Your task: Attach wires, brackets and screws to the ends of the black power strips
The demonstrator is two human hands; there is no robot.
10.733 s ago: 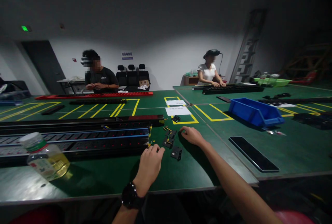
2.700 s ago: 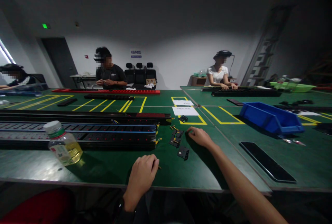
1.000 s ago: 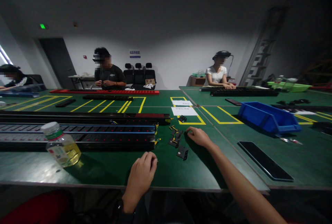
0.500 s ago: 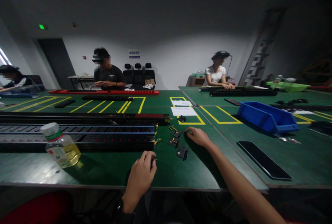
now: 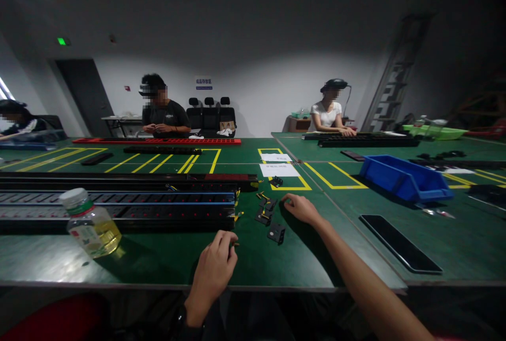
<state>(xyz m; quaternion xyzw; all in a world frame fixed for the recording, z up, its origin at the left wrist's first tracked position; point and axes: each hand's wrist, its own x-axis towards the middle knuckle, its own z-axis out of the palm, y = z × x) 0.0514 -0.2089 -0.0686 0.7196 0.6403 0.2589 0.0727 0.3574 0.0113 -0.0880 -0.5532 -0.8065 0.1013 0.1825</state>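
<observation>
My left hand (image 5: 214,267) rests near the front edge of the green table (image 5: 158,262), fingers curled round a small dark part with a yellow tip that I cannot make out. My right hand (image 5: 301,207) lies further out on the table, fingers bent loosely, touching nothing I can name. Between the hands lie several small black parts with yellow wires (image 5: 265,209) and one black square piece (image 5: 276,233). Long black rails with blue edges and red dots (image 5: 130,206) stretch away to the left.
A tilted bottle of yellow liquid (image 5: 87,223) lies at the front left. A blue bin (image 5: 403,177) and a flat black strip (image 5: 399,243) are on the right. White papers (image 5: 279,169) lie in a yellow-marked box. Other people sit at the far tables.
My left hand has shifted slightly forward and its fingers have curled tighter round the small part. My right hand has stayed in place.
</observation>
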